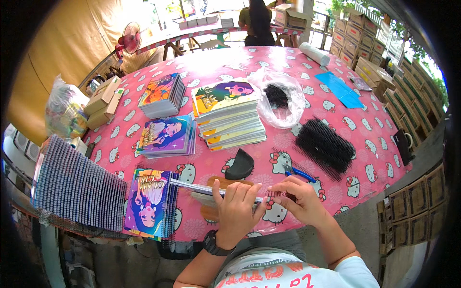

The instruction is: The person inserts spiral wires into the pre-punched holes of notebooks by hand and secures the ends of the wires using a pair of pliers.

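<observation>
My left hand (236, 209) grips a notebook (189, 186) held on edge, its punched spine facing up, over a wooden board (208, 214). At the notebook's right end, my right hand (300, 200) pinches a dark spiral coil (275, 194) with thumb and fingers; how far the coil runs into the holes is hidden by my fingers. Just beyond my hands lies a black wedge-shaped block (239, 166). Blue-handled pliers (303, 174) rest near my right hand. Left of the board, spiral-bound notebooks (151, 204) with a purple illustrated cover are piled.
A long row of bound notebooks (79, 185) leans at the left edge. Further back stand notebook stacks (228, 117), a plastic bag (294, 108) of black coils, a black coil bundle (325, 146) and a blue sheet (340, 90). Another person (258, 24) is at the far table.
</observation>
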Demonstrator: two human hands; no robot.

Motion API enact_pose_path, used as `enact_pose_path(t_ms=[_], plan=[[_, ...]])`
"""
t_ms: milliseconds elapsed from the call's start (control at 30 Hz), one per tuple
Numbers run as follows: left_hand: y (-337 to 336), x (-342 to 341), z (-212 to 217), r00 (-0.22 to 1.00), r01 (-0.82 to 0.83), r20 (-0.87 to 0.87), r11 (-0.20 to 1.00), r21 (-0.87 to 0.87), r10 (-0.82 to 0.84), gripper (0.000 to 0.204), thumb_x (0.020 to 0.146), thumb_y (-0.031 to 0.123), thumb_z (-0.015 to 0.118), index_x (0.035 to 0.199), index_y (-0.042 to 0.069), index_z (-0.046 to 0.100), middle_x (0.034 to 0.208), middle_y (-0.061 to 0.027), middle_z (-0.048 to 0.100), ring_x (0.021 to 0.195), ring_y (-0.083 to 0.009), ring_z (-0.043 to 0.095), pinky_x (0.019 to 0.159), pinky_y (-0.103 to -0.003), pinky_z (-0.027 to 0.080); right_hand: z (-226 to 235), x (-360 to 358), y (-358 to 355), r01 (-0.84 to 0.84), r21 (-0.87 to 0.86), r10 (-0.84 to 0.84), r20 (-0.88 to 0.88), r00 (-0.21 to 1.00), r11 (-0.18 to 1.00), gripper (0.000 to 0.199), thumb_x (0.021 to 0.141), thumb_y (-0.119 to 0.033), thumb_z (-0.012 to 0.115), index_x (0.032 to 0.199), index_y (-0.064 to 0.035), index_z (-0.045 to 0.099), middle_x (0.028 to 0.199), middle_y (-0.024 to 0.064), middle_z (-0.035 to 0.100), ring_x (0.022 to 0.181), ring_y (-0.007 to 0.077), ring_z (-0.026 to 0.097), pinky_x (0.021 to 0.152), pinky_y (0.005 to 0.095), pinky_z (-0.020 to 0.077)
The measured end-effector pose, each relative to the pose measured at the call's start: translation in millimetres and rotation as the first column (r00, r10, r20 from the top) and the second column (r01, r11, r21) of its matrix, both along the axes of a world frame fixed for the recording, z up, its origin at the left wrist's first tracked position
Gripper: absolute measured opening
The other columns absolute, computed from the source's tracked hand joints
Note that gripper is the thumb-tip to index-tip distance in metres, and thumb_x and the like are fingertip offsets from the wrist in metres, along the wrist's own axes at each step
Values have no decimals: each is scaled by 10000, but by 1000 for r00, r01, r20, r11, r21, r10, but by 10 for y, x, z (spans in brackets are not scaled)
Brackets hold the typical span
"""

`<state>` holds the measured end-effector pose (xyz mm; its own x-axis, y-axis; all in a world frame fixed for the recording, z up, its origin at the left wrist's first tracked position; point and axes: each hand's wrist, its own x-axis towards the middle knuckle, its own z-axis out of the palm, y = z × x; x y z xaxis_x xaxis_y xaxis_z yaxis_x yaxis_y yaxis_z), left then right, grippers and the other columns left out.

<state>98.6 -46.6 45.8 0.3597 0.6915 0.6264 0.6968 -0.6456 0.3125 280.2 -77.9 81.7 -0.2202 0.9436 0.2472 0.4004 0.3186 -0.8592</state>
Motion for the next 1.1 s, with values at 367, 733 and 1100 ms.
enact_pose_path(t_ms=[367, 733, 1100], plan=[[-11, -72, 34, 999, 52, -5, 996, -77, -52, 335, 675, 273, 746, 974, 151, 654, 856, 1, 605, 894, -187, 555, 944, -430, 275, -93, -18, 105, -191, 155, 182, 68, 981, 969, 275, 804, 20, 597, 1067, -55, 631, 871, 98, 594, 743, 209, 608, 646, 302, 492], [20, -235, 67, 972, 230, -15, 960, -160, -236, 182, 796, 234, 653, 977, 223, 653, 880, 52, 626, 826, -145, 575, 956, -448, 221, -228, 144, 825, -149, -193, 192, 225, 955, 970, 530, 841, -205, 646, 1304, -64, 431, 952, 164, 633, 857, 269, 652, 719, 380, 530], [-24, -205, 194, 972, 228, -27, 966, -118, -233, 197, 827, 291, 642, 986, 175, 642, 897, 42, 631, 880, -155, 586, 955, -462, 242, -1116, -163, 1298, -161, 178, 31, 572, 820, 971, 572, 620, -338, 758, 1143, -159, 610, 1282, 219, 440, 1091, 433, 465, 925, 488, 424]])
